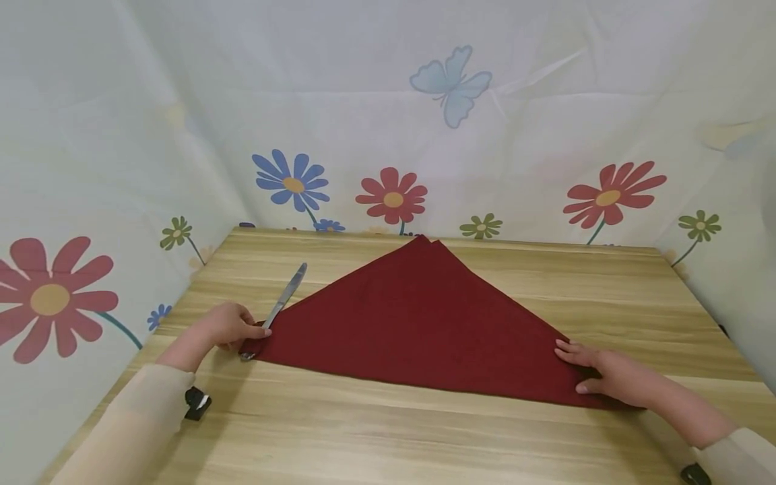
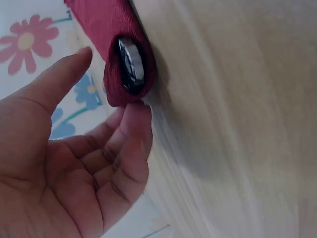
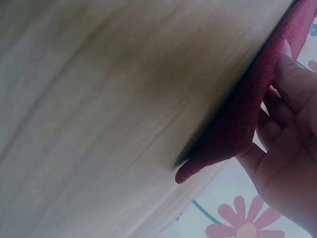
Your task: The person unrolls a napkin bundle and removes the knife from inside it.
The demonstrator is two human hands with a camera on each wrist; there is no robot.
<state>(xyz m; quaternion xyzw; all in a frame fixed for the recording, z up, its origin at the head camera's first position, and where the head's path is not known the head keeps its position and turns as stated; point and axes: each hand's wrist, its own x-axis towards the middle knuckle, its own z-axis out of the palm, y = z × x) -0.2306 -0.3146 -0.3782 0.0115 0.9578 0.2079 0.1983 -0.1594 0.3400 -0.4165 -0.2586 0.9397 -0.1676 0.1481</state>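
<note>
A dark red cloth napkin (image 1: 412, 323) lies folded into a triangle, its point towards the back. A table knife (image 1: 289, 289) sits by its left corner, blade pointing away. That corner wraps the lower part of the knife, and a rounded metal end (image 2: 131, 62) shows inside the cloth in the left wrist view. My left hand (image 1: 229, 327) holds this wrapped corner, thumb on top and curled fingers at its outer side. Across the napkin, my right hand (image 1: 618, 377) rests on the right corner with fingers spread and thumb near the front edge (image 3: 247, 109).
The striped wooden table (image 1: 388, 438) runs back to a pale flowered cloth backdrop (image 1: 515, 148), which rises behind it and along both sides. Black wrist devices (image 1: 197, 403) are worn at the cuffs.
</note>
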